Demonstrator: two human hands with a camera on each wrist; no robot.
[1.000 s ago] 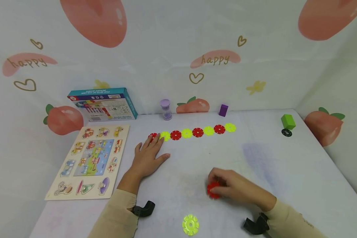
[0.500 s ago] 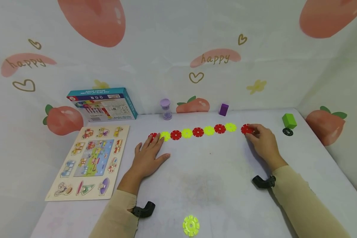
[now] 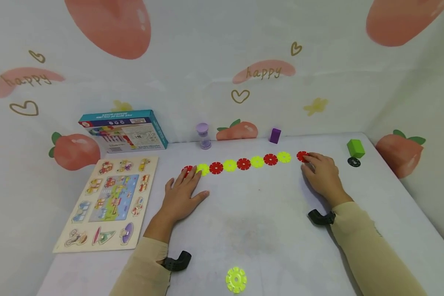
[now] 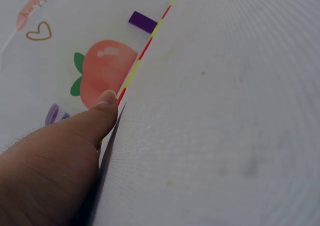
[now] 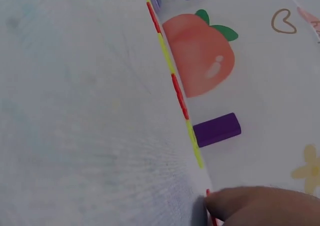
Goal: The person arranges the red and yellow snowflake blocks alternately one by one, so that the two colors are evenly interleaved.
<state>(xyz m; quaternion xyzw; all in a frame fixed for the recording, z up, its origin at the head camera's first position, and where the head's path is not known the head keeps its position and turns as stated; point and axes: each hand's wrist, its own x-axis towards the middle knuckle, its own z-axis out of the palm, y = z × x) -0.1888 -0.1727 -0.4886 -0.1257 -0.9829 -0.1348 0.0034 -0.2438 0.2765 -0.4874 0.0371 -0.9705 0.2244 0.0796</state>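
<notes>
A row of alternating red and yellow slotted plastic discs crosses the table, with a red disc [image 3: 243,164] near its middle and a yellow disc [image 3: 284,157] at its right end. My left hand [image 3: 182,198] lies flat with spread fingers, its fingertips on the leftmost red disc [image 3: 187,170] and the edge of the adjoining yellow disc [image 3: 203,169]. Past the row's right end, the fingertips of my right hand [image 3: 322,173] touch another red disc [image 3: 301,156], which lies flat with a small gap before the row. The right thumb sits just below that disc.
One yellow disc [image 3: 236,280] lies at the near edge. Left are a wooden vehicle puzzle board [image 3: 148,193] and a box [image 3: 123,131]. Behind the row stand a purple sand timer [image 3: 203,135] and purple block [image 3: 275,135]; a green block [image 3: 355,148] and black disc [image 3: 354,162] are right.
My right hand has carried the red disc from the near middle of the table to the row's right side, and its fingers have loosened over it. The left hand stays put.
</notes>
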